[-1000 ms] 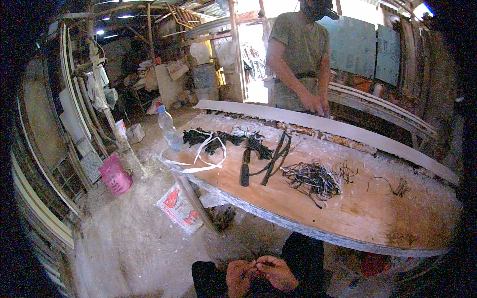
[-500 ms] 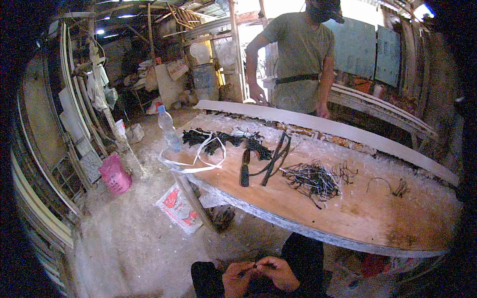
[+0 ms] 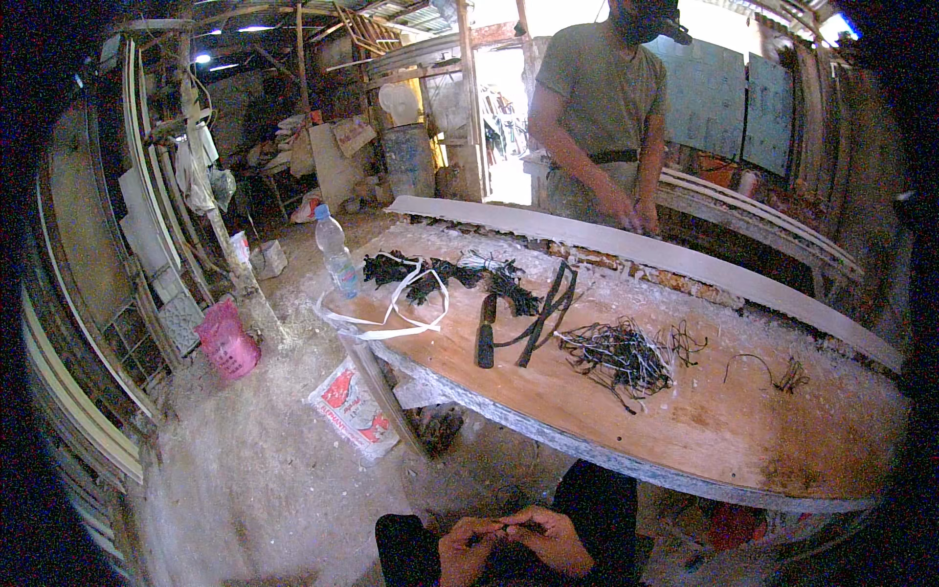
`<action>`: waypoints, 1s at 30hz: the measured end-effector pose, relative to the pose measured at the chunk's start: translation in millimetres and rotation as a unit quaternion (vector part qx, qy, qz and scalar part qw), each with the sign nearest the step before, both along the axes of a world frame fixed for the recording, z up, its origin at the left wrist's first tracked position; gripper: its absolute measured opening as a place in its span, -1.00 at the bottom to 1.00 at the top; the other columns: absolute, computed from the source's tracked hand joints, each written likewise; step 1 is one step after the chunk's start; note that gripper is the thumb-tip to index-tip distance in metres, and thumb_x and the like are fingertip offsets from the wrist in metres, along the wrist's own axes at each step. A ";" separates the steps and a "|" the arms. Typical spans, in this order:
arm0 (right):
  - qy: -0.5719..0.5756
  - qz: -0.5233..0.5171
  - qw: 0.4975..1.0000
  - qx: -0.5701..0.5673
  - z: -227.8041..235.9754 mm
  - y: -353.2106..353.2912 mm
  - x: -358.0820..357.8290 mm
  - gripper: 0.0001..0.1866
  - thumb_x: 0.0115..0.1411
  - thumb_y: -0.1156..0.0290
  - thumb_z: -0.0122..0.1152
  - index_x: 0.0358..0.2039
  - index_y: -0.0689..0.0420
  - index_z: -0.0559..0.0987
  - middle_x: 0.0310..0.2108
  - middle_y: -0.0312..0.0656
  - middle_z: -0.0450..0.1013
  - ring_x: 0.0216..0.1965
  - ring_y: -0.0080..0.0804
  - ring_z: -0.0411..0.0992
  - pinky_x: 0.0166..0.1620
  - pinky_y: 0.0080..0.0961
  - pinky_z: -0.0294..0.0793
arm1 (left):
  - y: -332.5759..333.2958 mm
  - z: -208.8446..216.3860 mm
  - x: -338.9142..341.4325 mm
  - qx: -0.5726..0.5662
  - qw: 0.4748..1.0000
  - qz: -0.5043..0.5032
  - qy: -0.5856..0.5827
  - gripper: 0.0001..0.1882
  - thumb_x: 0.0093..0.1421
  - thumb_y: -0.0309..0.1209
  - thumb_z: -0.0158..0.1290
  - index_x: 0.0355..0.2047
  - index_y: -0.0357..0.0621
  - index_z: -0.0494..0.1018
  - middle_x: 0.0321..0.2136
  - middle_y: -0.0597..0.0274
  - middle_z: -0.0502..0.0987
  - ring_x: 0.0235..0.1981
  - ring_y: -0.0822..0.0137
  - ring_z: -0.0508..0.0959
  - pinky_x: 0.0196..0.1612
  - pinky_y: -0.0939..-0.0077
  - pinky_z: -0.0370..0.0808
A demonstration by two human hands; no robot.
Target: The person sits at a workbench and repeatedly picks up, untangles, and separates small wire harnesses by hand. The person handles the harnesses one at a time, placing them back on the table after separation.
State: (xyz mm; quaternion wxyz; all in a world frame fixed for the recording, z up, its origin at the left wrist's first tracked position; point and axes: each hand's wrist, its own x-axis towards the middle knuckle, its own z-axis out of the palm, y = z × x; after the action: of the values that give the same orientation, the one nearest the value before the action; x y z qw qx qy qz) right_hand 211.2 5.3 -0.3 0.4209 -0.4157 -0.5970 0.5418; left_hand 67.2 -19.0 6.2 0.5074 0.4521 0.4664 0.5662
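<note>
Low in the view, over my dark-clad lap, my left hand (image 3: 464, 550) and my right hand (image 3: 553, 541) meet with fingertips pinched together. Something small and dark shows between them, too tiny to name. Both hands are below the near edge of the wooden table (image 3: 685, 445). On the tabletop lies a tangle of black and whitish cords (image 3: 618, 357). Left of it rest a dark cylindrical handle-like piece (image 3: 486, 333) and a dark strap (image 3: 548, 318) folded into a loop. Tied bunches of short black strands (image 3: 421, 279) lie farther left.
A white band (image 3: 396, 333) loops at the table's left end beside a clear plastic bottle (image 3: 335, 252). A long pale board (image 3: 606, 235) runs along the far edge, where a person (image 3: 602, 117) stands. On the floor are a pink sack (image 3: 228, 339) and a printed bag (image 3: 352, 409).
The person across the table has brought one arm inward, so both their hands are near each other. My own hands stay pinched together with only slight finger movement.
</note>
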 end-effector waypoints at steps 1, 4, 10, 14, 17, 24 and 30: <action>-0.011 -0.004 1.000 0.005 -1.0 0.0 0.4 -0.85 0.06 0.48 0.17 -0.32 0.22 0.53 -0.36 -0.21 0.46 -0.30 -0.52 0.41 -0.20 -0.60 0.39 | -0.1 0.1 0.4 0.011 1.000 -0.002 -0.008 -0.89 0.04 -0.51 0.09 -0.37 -0.22 0.50 -0.37 0.26 0.50 -0.32 0.46 0.45 -0.23 0.63 0.38; 0.035 -0.005 0.999 0.021 -6.6 0.2 -1.7 -0.85 0.04 0.49 0.19 -0.33 0.21 0.53 -0.37 -0.19 0.46 -0.30 -0.51 0.41 -0.20 -0.60 0.39 | -1.8 -0.2 0.6 0.019 0.998 -0.021 -0.056 -0.89 0.07 -0.48 0.08 -0.37 -0.22 0.47 -0.36 0.27 0.49 -0.32 0.46 0.45 -0.23 0.62 0.38; 0.074 -0.015 0.997 -0.025 -7.8 -4.2 -6.0 -0.85 0.01 0.50 0.22 -0.35 0.21 0.53 -0.38 -0.19 0.46 -0.32 -0.49 0.42 -0.21 -0.59 0.40 | -0.2 -14.6 -5.5 0.052 0.998 -0.023 -0.002 -0.89 0.11 -0.46 0.04 -0.36 -0.22 0.44 -0.34 0.27 0.47 -0.30 0.46 0.43 -0.24 0.61 0.38; 0.020 -0.008 0.999 -0.050 1.2 -5.9 -6.3 -0.83 -0.01 0.48 0.25 -0.36 0.20 0.54 -0.39 -0.21 0.47 -0.33 -0.50 0.43 -0.21 -0.60 0.41 | 2.4 -29.3 -9.2 0.079 0.996 -0.028 -0.036 -0.90 0.13 -0.44 0.02 -0.38 -0.21 0.42 -0.34 0.27 0.45 -0.32 0.46 0.43 -0.26 0.62 0.38; -0.041 0.003 0.999 -0.023 6.9 -3.8 -5.5 -0.81 -0.02 0.44 0.26 -0.36 0.19 0.54 -0.41 -0.24 0.47 -0.34 -0.54 0.42 -0.22 -0.62 0.41 | 3.9 -30.2 -12.7 0.079 0.996 -0.034 -0.014 -0.89 0.14 -0.42 0.01 -0.40 -0.22 0.41 -0.35 0.25 0.44 -0.34 0.46 0.43 -0.28 0.63 0.38; 0.071 0.068 0.983 -0.157 35.8 -9.7 -5.8 -0.85 0.06 0.38 0.18 -0.40 0.18 0.52 -0.48 -0.29 0.43 -0.43 -0.60 0.37 -0.34 -0.63 0.38 | -2.2 -3.5 -22.1 0.053 0.998 -0.016 0.020 -0.84 0.15 -0.38 0.00 -0.45 -0.24 0.41 -0.41 0.21 0.46 -0.38 0.46 0.43 -0.33 0.65 0.37; 0.098 0.067 0.976 -0.181 54.2 -17.5 -4.2 -0.82 0.10 0.35 0.13 -0.36 0.20 0.49 -0.49 -0.29 0.40 -0.47 -0.58 0.35 -0.37 -0.61 0.37 | -4.0 2.3 -32.5 0.105 0.987 -0.016 0.124 -0.85 0.16 -0.39 -0.02 -0.43 -0.24 0.42 -0.41 0.21 0.48 -0.41 0.45 0.44 -0.34 0.63 0.38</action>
State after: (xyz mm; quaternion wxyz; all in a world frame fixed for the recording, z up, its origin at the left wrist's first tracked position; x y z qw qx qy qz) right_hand 207.0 -12.1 53.9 0.3583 -0.3891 -0.4711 0.7058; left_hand 34.7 -23.0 8.5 0.4044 0.5769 0.4562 0.5436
